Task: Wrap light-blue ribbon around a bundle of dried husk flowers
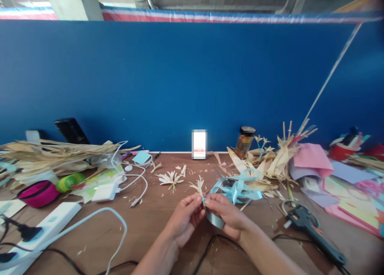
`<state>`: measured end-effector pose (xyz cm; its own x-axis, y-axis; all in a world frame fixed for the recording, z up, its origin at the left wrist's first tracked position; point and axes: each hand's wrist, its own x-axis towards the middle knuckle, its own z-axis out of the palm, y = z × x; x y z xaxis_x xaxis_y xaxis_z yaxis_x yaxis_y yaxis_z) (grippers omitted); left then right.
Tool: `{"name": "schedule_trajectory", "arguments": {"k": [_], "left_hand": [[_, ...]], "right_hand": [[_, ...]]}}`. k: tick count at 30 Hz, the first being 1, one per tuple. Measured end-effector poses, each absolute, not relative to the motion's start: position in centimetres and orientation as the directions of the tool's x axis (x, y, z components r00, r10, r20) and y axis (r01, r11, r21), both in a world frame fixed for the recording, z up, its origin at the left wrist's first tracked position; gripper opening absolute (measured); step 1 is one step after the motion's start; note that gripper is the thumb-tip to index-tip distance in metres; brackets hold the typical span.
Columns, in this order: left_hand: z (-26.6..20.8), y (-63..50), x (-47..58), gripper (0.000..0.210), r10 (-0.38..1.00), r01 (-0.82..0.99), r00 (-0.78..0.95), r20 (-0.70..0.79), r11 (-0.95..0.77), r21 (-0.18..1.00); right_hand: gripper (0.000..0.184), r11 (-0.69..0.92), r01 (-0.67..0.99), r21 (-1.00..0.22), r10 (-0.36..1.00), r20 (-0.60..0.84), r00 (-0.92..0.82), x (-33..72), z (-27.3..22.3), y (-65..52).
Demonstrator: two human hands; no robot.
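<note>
Broadly, a brown tabletop [153, 231] littered with pale scraps [180, 171] fills the lower frame, while a blue partition [150, 79] spans the middle and a concrete pillar [76, 3] stands at upper left. Just below centre, the left hand [186, 218] pinches a small straw-coloured flower [198, 184], its petals rising beyond the fingers. Close beside, the right hand [229, 216] meets its stem at a light-blue strip [203, 200], clasping a shiny blue-grey roll [215, 220].
</note>
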<state>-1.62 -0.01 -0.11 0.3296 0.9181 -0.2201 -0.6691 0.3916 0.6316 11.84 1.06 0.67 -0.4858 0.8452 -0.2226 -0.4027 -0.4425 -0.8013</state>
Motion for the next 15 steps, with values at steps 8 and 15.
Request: {"name": "schedule_trajectory", "arguments": {"k": [8,15], "left_hand": [[-0.36,-0.46,-1.54,0.008,0.909,-0.611,0.325,-0.262,0.413,0.675],[-0.58,-0.44,-1.56,0.012,0.860,-0.561,0.364,-0.358,0.509,0.653]], "right_hand": [[0.026,-0.367,-0.329,-0.870,0.888,-0.221,-0.404,12.11,0.61,1.39],[0.031,-0.307,-0.252,-0.918,0.901,-0.196,-0.387,12.27,0.47,1.52]]}}
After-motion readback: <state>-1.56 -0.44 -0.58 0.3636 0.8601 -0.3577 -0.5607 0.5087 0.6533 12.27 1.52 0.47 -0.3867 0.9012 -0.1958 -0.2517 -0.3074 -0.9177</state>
